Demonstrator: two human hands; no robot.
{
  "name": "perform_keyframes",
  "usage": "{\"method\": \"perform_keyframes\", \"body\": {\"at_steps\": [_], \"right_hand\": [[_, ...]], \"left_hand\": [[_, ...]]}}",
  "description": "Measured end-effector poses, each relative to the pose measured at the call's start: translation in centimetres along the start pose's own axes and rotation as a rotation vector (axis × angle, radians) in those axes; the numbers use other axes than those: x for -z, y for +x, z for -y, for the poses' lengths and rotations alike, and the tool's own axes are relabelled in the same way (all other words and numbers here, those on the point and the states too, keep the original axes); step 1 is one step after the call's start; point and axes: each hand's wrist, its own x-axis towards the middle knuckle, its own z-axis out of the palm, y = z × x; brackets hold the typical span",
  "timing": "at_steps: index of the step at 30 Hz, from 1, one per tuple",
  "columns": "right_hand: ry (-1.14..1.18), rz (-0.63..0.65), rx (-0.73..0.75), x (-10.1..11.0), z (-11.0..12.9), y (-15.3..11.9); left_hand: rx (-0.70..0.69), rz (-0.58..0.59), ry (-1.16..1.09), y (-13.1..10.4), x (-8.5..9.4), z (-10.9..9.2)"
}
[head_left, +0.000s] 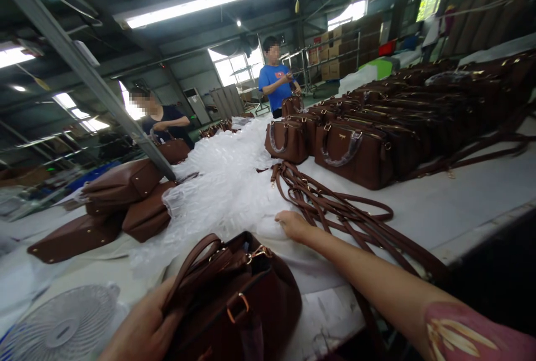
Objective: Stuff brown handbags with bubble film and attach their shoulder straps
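A brown handbag with its top open stands at the table's near edge. Its side and one handle are gripped by my left hand, at the lower left of the bag. My right hand reaches beyond the bag, fingers closed on the edge of white plastic wrapping heaped in the middle of the table. Just right of that hand lies a tangle of brown straps with gold clasps.
Rows of brown handbags fill the right side. More bags lie at the left behind a round fan. A metal post slants down at the left. Two people stand across the table.
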Motion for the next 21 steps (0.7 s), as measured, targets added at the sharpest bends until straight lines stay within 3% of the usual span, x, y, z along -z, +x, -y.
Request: {"method": "perform_keyframes", "body": {"at_steps": [4,8,15,21], "right_hand": [[-0.068,0.097,0.081,-1.8,-0.3,2.3],[-0.103,0.145,0.068,-2.0,-1.3,2.7],[-0.088,0.117,0.014,-1.2,-2.6,1.2],[-0.090,0.023,-0.024,-1.9,-1.6,1.0]], "left_hand": [[-0.005,-0.011,-0.029,-0.2,-0.2,0.3],[-0.014,-0.014,-0.022,-0.4,-0.3,0.8],[0.026,0.040,-0.020,-0.4,-0.4,1.0],[0.067,0.009,-0.027,-0.4,0.2,-0.4]]}}
